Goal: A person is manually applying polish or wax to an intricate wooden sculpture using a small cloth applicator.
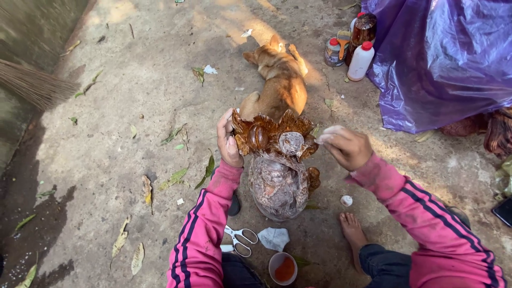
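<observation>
While left hand [228, 140] grips carving [274, 160] (fingers curled), right hand [345, 146] pinches cloth [326, 133].

Both arms, in pink sleeves with dark stripes, reach forward from the bottom edge. The left hand [228, 140] stands upright, fingers curled and closed on the left rim of the brown carved wooden figure [277, 165]. The right hand [346, 146], loosely fisted with pinched fingertips, hovers just right of the figure's top. A bare foot [353, 232] rests below it.
</observation>
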